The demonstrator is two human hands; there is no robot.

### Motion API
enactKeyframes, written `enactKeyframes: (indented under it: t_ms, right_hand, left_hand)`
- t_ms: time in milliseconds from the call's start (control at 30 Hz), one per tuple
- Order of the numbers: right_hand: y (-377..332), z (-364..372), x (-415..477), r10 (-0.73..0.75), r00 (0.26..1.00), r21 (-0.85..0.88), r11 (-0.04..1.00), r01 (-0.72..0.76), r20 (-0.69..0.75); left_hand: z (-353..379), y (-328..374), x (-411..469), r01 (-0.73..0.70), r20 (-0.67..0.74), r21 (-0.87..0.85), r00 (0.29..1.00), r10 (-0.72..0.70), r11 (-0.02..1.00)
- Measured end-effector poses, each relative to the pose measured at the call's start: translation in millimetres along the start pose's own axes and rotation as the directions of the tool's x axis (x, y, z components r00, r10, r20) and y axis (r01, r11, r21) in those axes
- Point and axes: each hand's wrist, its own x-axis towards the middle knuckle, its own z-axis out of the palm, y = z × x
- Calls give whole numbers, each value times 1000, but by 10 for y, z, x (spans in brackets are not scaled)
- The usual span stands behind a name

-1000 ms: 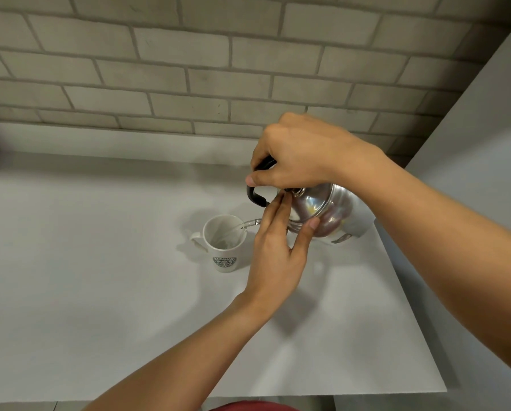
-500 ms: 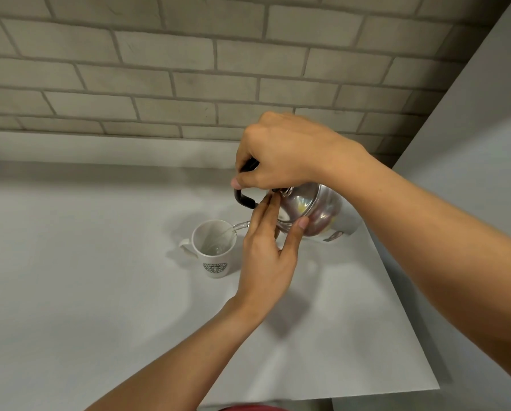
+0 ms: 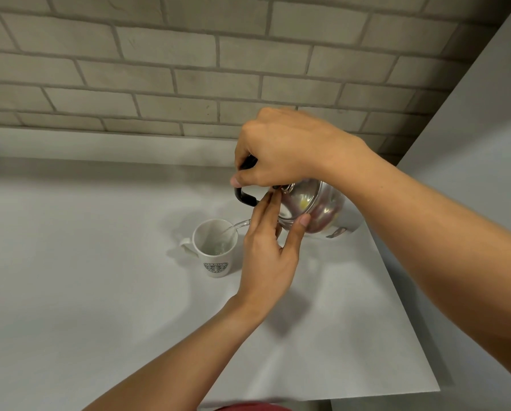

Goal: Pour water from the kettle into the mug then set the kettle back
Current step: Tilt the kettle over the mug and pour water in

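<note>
A shiny steel kettle (image 3: 316, 209) with a black handle is tilted to the left above the white counter (image 3: 85, 292). My right hand (image 3: 281, 149) grips its handle from above. My left hand (image 3: 270, 250) rests its fingertips and thumb on the kettle's lid, and covers most of the spout. A thin stream of water (image 3: 237, 226) runs from the spout into a white mug (image 3: 215, 250) with a green logo. The mug stands upright on the counter just left of my left hand, its handle pointing left, with a little water inside.
A grey brick wall (image 3: 189, 69) runs along the back of the counter. A pale wall panel (image 3: 470, 143) rises at the right. The counter's right edge (image 3: 402, 307) and front edge are close to my arms.
The kettle has stayed tilted over the mug with both hands in the same hold. Water keeps running into the mug and the level has risen a little. The view has shifted slightly.
</note>
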Motion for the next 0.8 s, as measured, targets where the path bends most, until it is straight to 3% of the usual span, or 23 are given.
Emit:
enactKeyframes:
  t_ms: [800]
  right_hand:
    - [-10, -80, -11, 3, 1000, -70, 998, -3, -13]
  left_hand:
    - [22, 86, 12, -39, -13, -15, 999, 39, 999]
